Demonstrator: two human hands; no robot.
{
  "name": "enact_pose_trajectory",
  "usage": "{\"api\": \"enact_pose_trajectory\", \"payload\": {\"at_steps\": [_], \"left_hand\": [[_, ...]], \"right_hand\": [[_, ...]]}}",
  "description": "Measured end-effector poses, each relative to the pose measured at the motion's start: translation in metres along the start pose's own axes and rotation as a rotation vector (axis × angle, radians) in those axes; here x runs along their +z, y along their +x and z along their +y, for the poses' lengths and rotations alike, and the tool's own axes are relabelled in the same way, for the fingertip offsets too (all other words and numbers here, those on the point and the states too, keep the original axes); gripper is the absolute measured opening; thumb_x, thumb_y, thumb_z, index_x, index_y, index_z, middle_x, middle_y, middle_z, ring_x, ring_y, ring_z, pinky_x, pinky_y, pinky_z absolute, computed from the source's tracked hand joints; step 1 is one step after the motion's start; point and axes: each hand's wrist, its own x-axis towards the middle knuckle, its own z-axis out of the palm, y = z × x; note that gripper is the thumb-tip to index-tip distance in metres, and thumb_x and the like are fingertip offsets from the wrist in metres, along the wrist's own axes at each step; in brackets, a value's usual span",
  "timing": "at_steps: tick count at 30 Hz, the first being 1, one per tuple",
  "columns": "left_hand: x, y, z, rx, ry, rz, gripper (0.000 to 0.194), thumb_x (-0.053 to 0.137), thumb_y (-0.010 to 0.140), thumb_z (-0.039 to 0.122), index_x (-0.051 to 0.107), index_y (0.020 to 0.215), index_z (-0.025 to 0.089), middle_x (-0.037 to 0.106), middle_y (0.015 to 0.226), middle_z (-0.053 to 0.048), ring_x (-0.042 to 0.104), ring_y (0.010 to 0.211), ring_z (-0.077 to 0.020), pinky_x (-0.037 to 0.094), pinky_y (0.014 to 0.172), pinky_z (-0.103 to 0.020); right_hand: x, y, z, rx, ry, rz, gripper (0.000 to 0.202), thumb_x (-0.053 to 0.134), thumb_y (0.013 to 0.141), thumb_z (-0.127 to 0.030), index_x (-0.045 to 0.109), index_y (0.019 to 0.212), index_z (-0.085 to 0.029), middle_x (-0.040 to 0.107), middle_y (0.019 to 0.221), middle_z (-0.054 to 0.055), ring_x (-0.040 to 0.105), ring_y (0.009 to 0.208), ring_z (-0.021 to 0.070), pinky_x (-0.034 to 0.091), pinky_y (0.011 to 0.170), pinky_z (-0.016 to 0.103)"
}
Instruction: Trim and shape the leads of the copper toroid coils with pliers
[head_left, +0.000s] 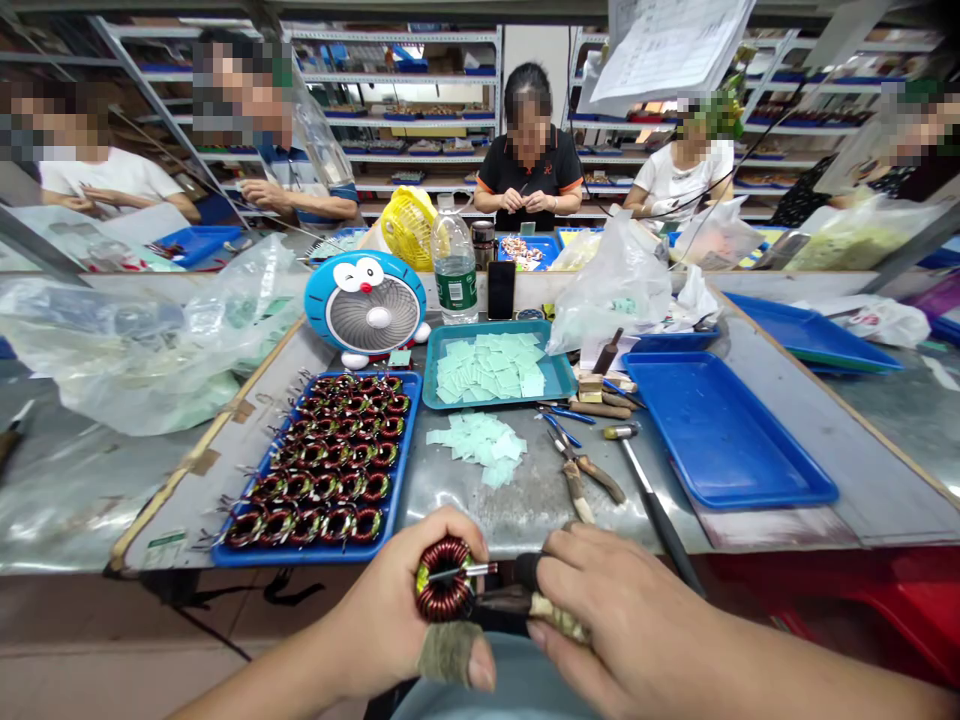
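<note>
My left hand (390, 610) is closed around a toroidal coil (445, 580) wound with copper-red wire, with a cloth wrap on the thumb. Wire leads and a pale sleeve stick out across the coil's middle toward the right. In my right hand (600, 610) are pliers with a wrapped handle (559, 618); their dark jaws point left at the coil's side, and whether they touch it I cannot tell. A dark band circles one right finger. Rows of similar coils (326, 487) fill a blue tray (409, 430) beyond my left hand.
Pale green paper pieces (484, 445) lie in a heap before a teal tray (559, 375). Pliers (577, 470) and a hammer (649, 490) rest on the metal bench. A blue tray (735, 430) is at right, a blue fan (367, 305) behind. Several people sit opposite.
</note>
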Motion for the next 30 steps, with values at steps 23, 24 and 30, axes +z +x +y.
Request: {"api": "enact_pose_trajectory", "payload": {"at_steps": [23,24,30], "left_hand": [[0.002,0.007,0.011,0.0,0.071,-0.042,0.067,0.102,0.045,0.039,0.057,0.092,0.021,0.057,0.087,0.001,0.053,0.084,-0.017,0.036,0.064,-0.022],[0.001,0.006,0.013,0.007,0.11,-0.05,0.064,0.1,0.049,0.041,0.057,0.092,0.021,0.057,0.085,0.002,0.051,0.08,-0.0157,0.036,0.063,-0.022],[0.0,0.002,0.033,0.087,0.6,-0.104,0.038,0.086,0.067,0.037,0.055,0.081,0.021,0.047,0.067,0.008,0.035,0.059,-0.0094,0.028,0.054,-0.022]], "right_hand": [[-0.011,0.001,0.0,-0.002,-0.016,-0.115,0.009,0.059,0.094,-0.026,0.059,0.087,-0.021,0.063,0.09,0.002,0.055,0.082,0.0177,0.037,0.074,0.031],[-0.012,-0.001,0.0,-0.01,-0.035,-0.105,0.008,0.06,0.093,-0.025,0.058,0.086,-0.021,0.063,0.09,0.002,0.056,0.081,0.0178,0.038,0.074,0.031],[-0.021,-0.02,0.001,-0.032,-0.262,-0.083,0.007,0.066,0.089,-0.019,0.06,0.088,-0.023,0.063,0.088,0.001,0.057,0.079,0.0175,0.037,0.069,0.031]]}}
